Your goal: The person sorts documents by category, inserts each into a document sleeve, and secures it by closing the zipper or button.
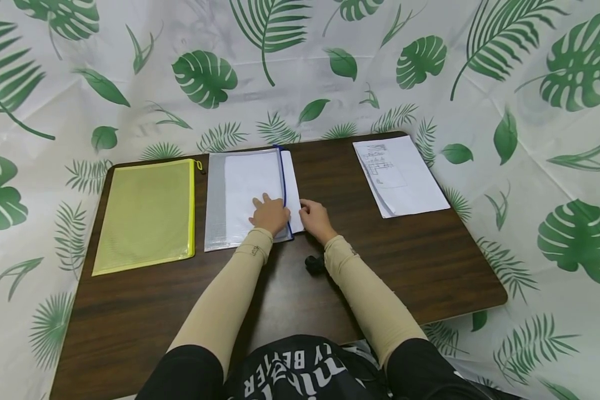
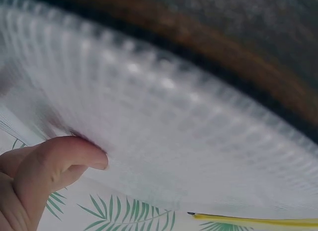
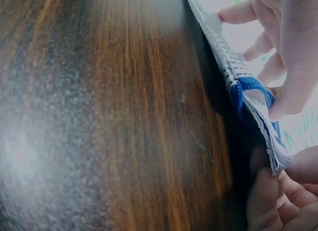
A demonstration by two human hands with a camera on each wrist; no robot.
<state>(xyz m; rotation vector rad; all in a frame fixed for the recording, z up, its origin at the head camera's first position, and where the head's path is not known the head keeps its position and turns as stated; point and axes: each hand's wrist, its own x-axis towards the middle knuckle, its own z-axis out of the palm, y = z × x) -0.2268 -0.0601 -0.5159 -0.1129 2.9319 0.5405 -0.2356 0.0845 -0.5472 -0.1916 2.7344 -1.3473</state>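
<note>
A clear mesh zip pouch [image 1: 215, 205] with a blue zipper [image 1: 283, 178] lies flat near the middle of the table. White papers [image 1: 294, 186] are mostly inside it, a strip sticking out past the zipper on the right. My left hand [image 1: 270, 215] rests on the pouch near the zipper, fingers spread. In the left wrist view, its thumb [image 2: 64, 159] lies against the mesh. With thumb and fingers, my right hand [image 1: 318, 221] pinches the papers' protruding right edge; the right wrist view shows this paper edge [image 3: 279, 159] between the fingertips.
On the left lies a yellow zip pouch [image 1: 147, 211]. Another stack of printed papers [image 1: 402, 175] lies at the right. A small black object [image 1: 315, 265] sits by the right wrist. The brown table [image 1: 380, 266] meets a leaf-patterned sheet [image 1: 300, 66] at the back.
</note>
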